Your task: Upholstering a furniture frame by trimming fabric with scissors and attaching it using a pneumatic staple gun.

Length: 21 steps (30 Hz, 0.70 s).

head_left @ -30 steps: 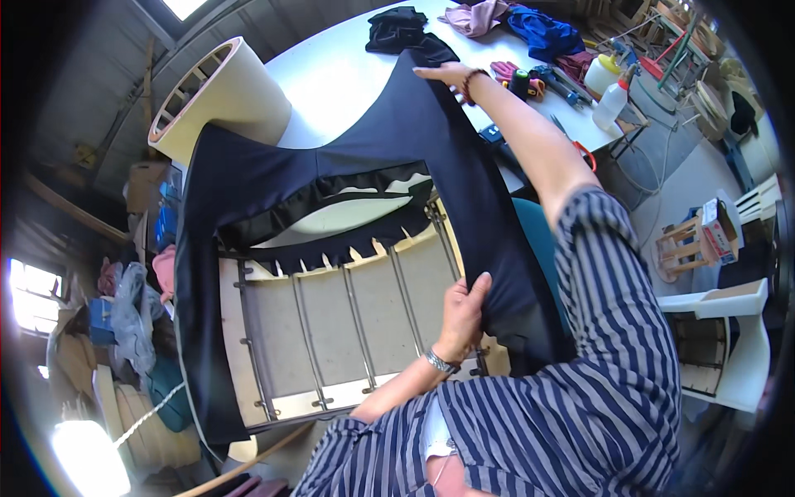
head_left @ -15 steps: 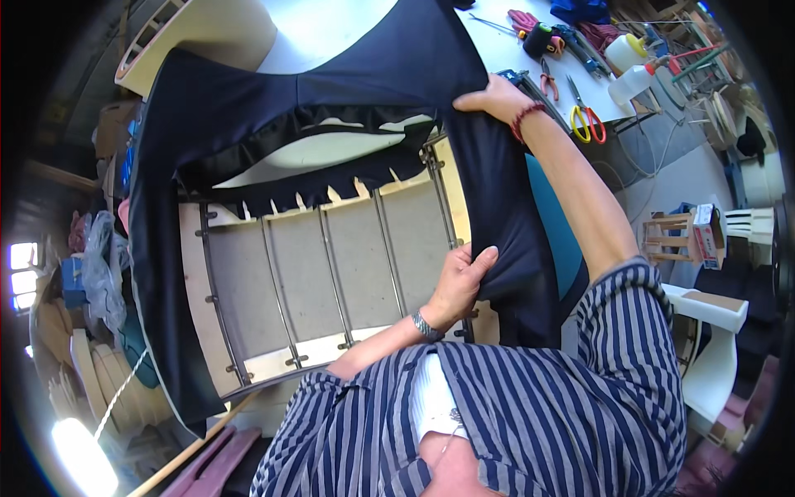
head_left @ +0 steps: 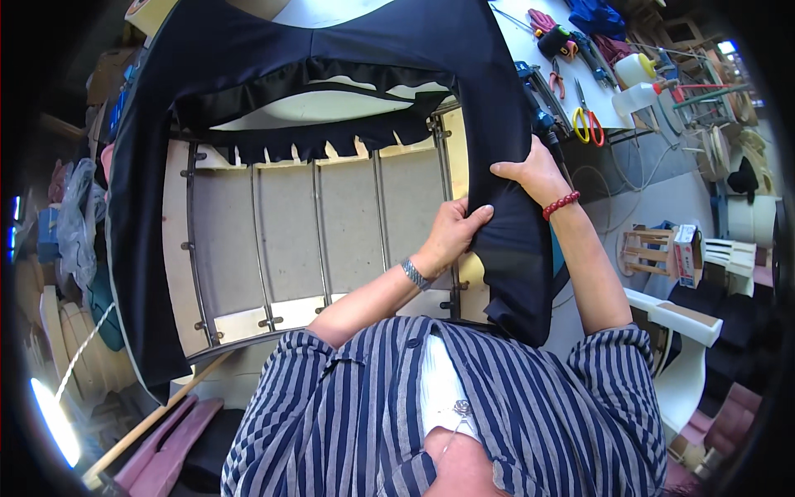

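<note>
A glossy dark navy cover [head_left: 498, 108] is stretched over a curved chair frame [head_left: 457, 149] in front of me. My left hand [head_left: 454, 236], a metal watch at its wrist, is closed on the inner edge of the cover at the frame's right side, thumb on top. Higher up on the same side, my right hand [head_left: 534, 174] with a red bead bracelet [head_left: 561, 205] grips the outer edge, its fingers hidden behind. Inside the frame, metal spring wires [head_left: 317, 224] cross a grey backing [head_left: 348, 219]. The cover's inner flap [head_left: 286, 149] has notches cut in its edge.
On the white table [head_left: 530, 37] at the far right lie yellow-and-red scissors [head_left: 586, 124], red-handled pliers [head_left: 556, 79], power tools and spray bottles [head_left: 633, 99]. A wooden stool frame [head_left: 650, 253] and white chair parts [head_left: 683, 364] stand at right. A lit lamp [head_left: 55, 422] is at lower left.
My right hand has slid down the cover's right side toward me, closer to my left hand. My left hand keeps its grip on the inner edge. The chair sits higher in view.
</note>
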Each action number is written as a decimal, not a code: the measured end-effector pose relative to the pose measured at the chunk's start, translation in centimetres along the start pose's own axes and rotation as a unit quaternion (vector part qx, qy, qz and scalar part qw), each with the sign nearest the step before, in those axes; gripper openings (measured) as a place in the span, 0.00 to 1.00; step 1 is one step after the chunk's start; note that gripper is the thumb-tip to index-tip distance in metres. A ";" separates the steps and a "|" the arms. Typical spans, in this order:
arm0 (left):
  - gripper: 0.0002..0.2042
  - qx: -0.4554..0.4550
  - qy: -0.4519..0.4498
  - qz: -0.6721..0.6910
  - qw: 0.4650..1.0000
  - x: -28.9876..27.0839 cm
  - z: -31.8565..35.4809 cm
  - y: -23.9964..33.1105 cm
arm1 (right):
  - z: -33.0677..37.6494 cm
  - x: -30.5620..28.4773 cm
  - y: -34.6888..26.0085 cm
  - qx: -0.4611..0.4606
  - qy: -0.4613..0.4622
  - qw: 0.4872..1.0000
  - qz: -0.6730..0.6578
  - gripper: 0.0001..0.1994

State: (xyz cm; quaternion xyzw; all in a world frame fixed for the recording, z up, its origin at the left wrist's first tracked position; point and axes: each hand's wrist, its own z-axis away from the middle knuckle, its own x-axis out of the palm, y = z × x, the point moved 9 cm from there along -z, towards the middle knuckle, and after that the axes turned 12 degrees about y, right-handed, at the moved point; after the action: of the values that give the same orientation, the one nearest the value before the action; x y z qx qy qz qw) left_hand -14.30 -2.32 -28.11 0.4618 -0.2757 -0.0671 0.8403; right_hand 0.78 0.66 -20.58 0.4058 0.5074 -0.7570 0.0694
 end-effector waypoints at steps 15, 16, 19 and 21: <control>0.11 0.508 -0.089 -0.321 0.794 4.8 25.5 25.2 | 1.7 1.6 3.5 0.171 -0.178 0.893 -0.377 0.16; 0.17 0.526 -0.033 -0.301 0.795 4.8 25.8 25.9 | 1.6 1.8 3.2 0.168 -0.183 0.891 -0.380 0.16; 0.06 0.725 -0.093 -0.359 0.581 2.8 31.2 25.7 | 0.9 1.8 2.8 0.158 -0.182 0.895 -0.376 0.17; 0.07 0.730 0.070 -0.431 0.527 -1.2 30.2 25.6 | 0.1 2.6 1.2 0.065 -0.200 0.916 -0.342 0.20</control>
State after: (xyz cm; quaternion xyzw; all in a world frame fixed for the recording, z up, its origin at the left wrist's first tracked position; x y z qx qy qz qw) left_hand -34.82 -9.75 4.94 0.9798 0.0636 -0.1636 0.0961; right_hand -0.31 0.79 -23.21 0.0511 0.5408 -0.8310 -0.1198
